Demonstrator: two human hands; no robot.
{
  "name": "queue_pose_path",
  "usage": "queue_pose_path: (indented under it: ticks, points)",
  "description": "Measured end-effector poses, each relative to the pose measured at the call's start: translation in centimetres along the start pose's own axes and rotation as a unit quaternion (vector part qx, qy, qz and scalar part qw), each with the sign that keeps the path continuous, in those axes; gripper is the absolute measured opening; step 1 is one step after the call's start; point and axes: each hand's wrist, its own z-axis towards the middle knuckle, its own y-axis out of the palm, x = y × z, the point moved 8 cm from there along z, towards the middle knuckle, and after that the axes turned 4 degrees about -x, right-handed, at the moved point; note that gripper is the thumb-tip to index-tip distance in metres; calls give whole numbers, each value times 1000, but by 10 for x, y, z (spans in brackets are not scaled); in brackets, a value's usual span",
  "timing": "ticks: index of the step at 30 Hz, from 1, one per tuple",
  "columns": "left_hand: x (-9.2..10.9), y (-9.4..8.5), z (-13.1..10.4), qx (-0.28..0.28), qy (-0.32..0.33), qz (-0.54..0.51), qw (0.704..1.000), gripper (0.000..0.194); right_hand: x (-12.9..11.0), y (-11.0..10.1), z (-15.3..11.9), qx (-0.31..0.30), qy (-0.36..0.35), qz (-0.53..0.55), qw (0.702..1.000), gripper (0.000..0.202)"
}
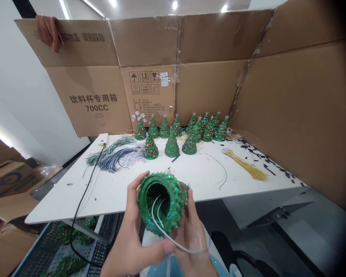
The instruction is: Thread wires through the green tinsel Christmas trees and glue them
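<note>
A green, glittery Christmas tree ornament (175,215) is held between my hands in front of the table edge, its hollow round base facing me. Thin white wire (173,237) comes out of the opening and curves toward the lower right. My left hand (135,227) wraps the tree's left side, with its thumb stretched under the opening by the wire. From the right, my right hand (194,234) grips the tree's narrower part; some of its fingers are hidden behind the tree.
Several finished-looking small Christmas trees (172,145) stand along the back of the white table (109,200). Green and blue wire bundles (115,156) lie left, yellow wires (248,165) right. A black cable (86,192) hangs over the front edge. Cardboard walls (150,42) enclose the back and right.
</note>
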Motion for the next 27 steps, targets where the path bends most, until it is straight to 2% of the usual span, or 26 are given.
queue_pose_path:
  ticks: [2,4,6,8,12,16,20,24,27]
  points:
    - [4,-4,1,-50,-15,-22,998,119,10,-12,-4,30,40,-1,999,53]
    - [5,-15,3,-61,-32,-10,998,112,17,-29,-9,80,53,-18,995,57]
    - [6,-27,7,-40,-22,-20,999,97,18,-44,-10,115,37,-57,991,57]
    - [4,-34,9,-14,-23,-19,999,85,15,-49,-9,111,12,-107,988,58]
    - [4,-35,10,39,-22,79,996,67,5,-37,-8,48,-28,-204,977,60]
    - [4,-27,10,35,-35,165,985,80,-7,-24,-11,19,-62,-268,961,52]
    - [0,-27,15,46,-22,153,987,72,-19,-16,-13,-16,-117,-307,944,44]
    - [-4,-30,19,83,-10,112,990,65,-31,-18,-18,-4,-162,-373,914,43]
    - [-9,-33,18,108,-25,68,991,65,-36,-16,-21,0,-172,-336,926,49]
